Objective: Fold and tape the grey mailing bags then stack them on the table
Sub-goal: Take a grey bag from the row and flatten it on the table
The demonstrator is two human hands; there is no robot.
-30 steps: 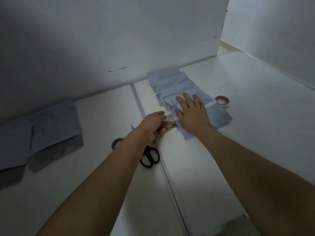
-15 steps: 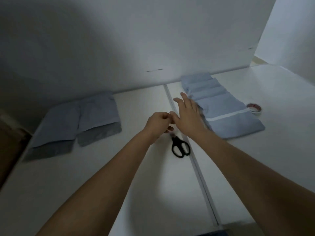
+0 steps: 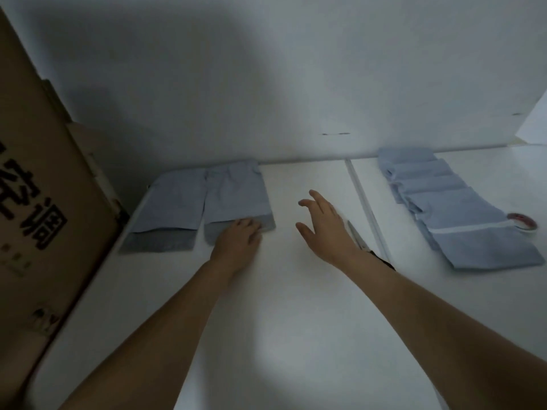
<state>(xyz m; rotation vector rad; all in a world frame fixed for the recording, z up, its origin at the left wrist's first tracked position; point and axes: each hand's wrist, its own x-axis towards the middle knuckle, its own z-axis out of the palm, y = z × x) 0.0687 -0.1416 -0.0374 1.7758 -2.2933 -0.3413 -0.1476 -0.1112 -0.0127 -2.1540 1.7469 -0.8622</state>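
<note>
My left hand [image 3: 238, 236] presses flat on the near flap of an unfolded grey bag [image 3: 236, 196] at far left to take it, while my right hand [image 3: 324, 224] hovers open, ready to help.

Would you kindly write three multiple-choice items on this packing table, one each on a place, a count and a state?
1. Where does the tape roll lie?
A. beside the row of folded bags, at the right
B. on the cardboard box
C. under the left hand

2. How many unfolded grey bags lie side by side at the left?
A. one
B. two
C. four

3. What is the right hand doing?
A. gripping the scissors
B. hovering open, holding nothing
C. pressing the tape roll

Answers:
1 A, the roll touches the folded bags at their right edge.
2 B, a left bag and a right bag.
3 B, its fingers are spread over the bare table.
</note>
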